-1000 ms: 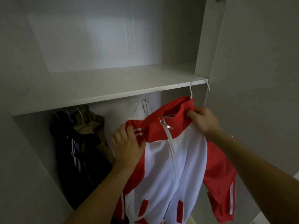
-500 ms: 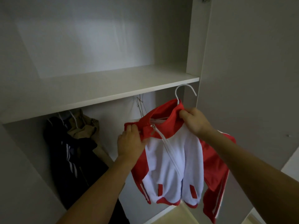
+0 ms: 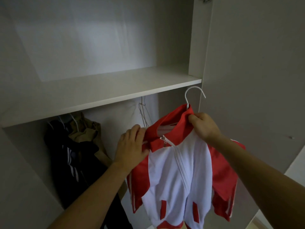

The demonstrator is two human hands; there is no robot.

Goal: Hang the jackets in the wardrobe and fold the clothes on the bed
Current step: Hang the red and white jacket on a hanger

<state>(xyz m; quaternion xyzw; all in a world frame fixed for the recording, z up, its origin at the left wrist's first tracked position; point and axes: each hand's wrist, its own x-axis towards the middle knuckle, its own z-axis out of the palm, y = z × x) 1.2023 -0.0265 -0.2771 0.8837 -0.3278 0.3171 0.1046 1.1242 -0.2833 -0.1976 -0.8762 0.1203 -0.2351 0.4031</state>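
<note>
A red and white zip jacket [image 3: 179, 176] hangs on a white hanger [image 3: 193, 95] in front of the open wardrobe. My right hand [image 3: 203, 125] grips the red collar just under the hanger's hook. My left hand [image 3: 132, 146] holds the jacket's left shoulder and collar edge, its fingers curled over the red fabric. The hook stands free just below the shelf [image 3: 102, 93], not on any rail I can see. The rail itself is hidden behind the shelf's front edge.
A dark jacket with white stripes [image 3: 72, 156] and a tan jacket [image 3: 87, 129] hang at the left of the wardrobe. Bare wire hangers [image 3: 143, 113] hang in the middle. The wardrobe's right side panel [image 3: 250, 80] stands close by the jacket.
The jacket has come up and to the right, with its hook now near the shelf's right end. My left hand has shifted onto the left shoulder.
</note>
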